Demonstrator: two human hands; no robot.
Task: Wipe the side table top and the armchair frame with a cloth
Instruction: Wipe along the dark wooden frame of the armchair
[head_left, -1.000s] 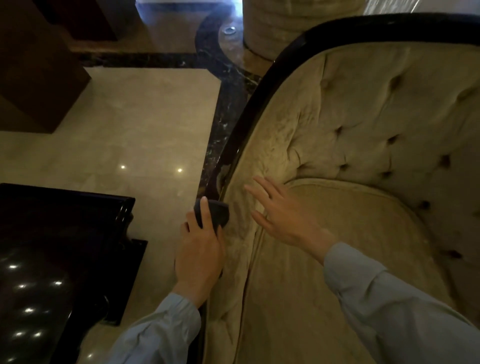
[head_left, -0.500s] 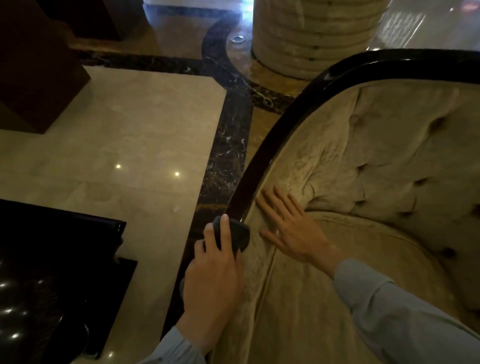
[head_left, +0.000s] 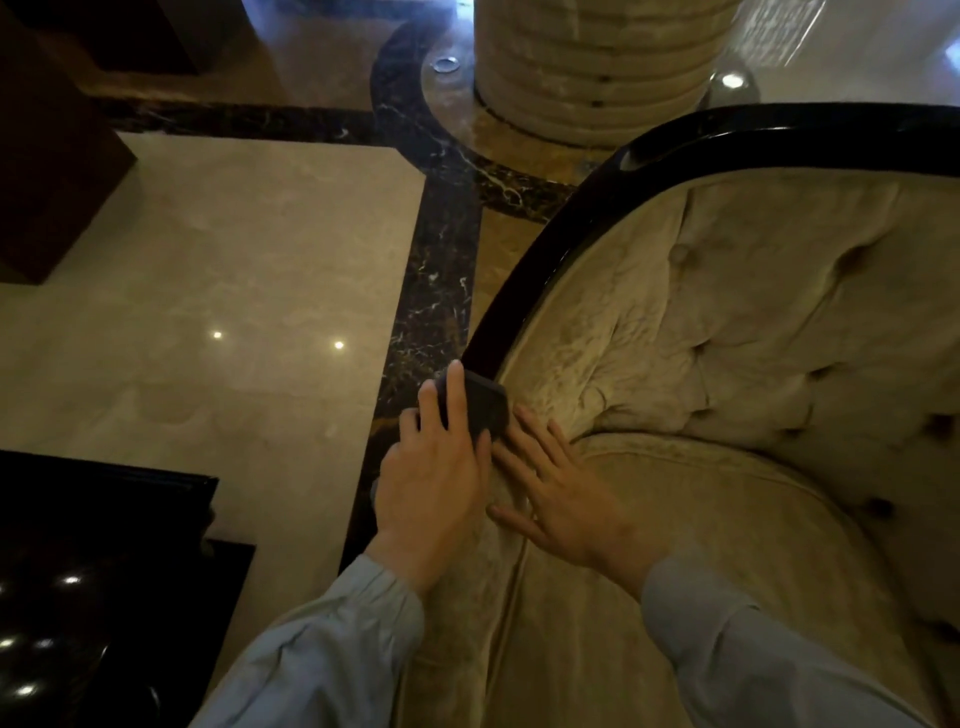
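Head view: left hand (head_left: 434, 478) presses dark folded cloth (head_left: 480, 405) on glossy curved frame (head_left: 524, 286)

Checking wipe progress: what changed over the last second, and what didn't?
The left hand, gripping the dark cloth, slid it a little farther up the armchair's black frame. The right hand went from hovering to lying flat on the beige upholstery, close beside the left. Nothing was released; the side table is untouched.

Marble floor (head_left: 234, 270) carries armchair (head_left: 727, 364), black side table (head_left: 104, 571), column (head_left: 597, 67).
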